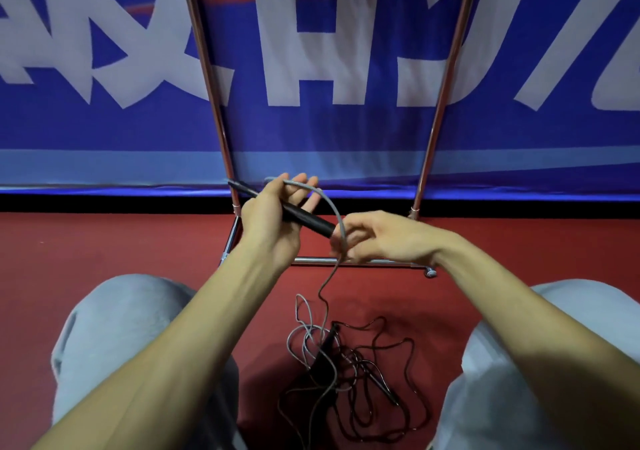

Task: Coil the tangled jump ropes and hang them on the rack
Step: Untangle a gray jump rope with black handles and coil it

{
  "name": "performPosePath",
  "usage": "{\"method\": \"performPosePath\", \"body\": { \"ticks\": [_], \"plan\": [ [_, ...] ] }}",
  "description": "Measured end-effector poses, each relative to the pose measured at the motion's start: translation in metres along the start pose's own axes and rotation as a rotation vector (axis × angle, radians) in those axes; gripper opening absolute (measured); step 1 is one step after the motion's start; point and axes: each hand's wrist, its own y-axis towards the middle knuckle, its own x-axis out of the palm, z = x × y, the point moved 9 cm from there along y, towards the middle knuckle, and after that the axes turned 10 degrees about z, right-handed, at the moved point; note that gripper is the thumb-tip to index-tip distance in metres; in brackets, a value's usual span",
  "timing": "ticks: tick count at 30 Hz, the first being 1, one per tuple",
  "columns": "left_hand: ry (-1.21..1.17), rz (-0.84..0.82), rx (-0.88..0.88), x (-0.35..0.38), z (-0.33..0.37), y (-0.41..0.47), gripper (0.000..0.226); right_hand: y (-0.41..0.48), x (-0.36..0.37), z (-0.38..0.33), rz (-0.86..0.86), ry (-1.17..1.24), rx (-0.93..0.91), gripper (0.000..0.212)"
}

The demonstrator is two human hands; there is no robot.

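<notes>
Holding noted: left hand [273,215] grasps the black handle [306,220] of a jump rope across the palm, fingers half extended beyond it. The handle's thin end points away to the left of this grip; its butt end points toward the right hand [377,238]. Grey rope [330,203] arches over the left fingers, then drops to the right grip, just beside the handle's butt. Right grip: fingers curled, pinching the grey rope; motion blur, exact finger placement cannot be told. Below the right grip the rope hangs to the red floor [104,241] and joins a tangled pile of ropes [349,373], grey and dark strands mixed. Pile lies well below both grips, between two grey-trousered knees [114,311]. Chrome rack [207,68] stands just behind the grips, against a blue banner [346,131].
</notes>
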Motion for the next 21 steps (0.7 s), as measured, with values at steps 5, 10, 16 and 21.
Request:
{"method": "performPosePath", "body": {
  "ticks": [5, 10, 16, 21],
  "plan": [
    [-0.088, 0.004, -0.024, -0.002, 0.012, 0.002, 0.012, 0.007, 0.004, 0.004, 0.078, 0.052, 0.020, 0.018],
    [0.030, 0.080, 0.180, -0.008, 0.028, -0.001, 0.011, 0.000, -0.013, -0.012, 0.144, 0.121, -0.031, 0.013],
    [0.326, -0.029, 0.131, 0.003, 0.007, -0.002, 0.013, -0.010, -0.054, -0.028, 0.389, 0.406, -0.119, 0.011],
    [0.755, -0.230, 0.107, 0.015, -0.022, -0.015, 0.020, -0.019, -0.086, -0.030, 0.591, 0.632, -0.194, 0.014]
  ]
}}
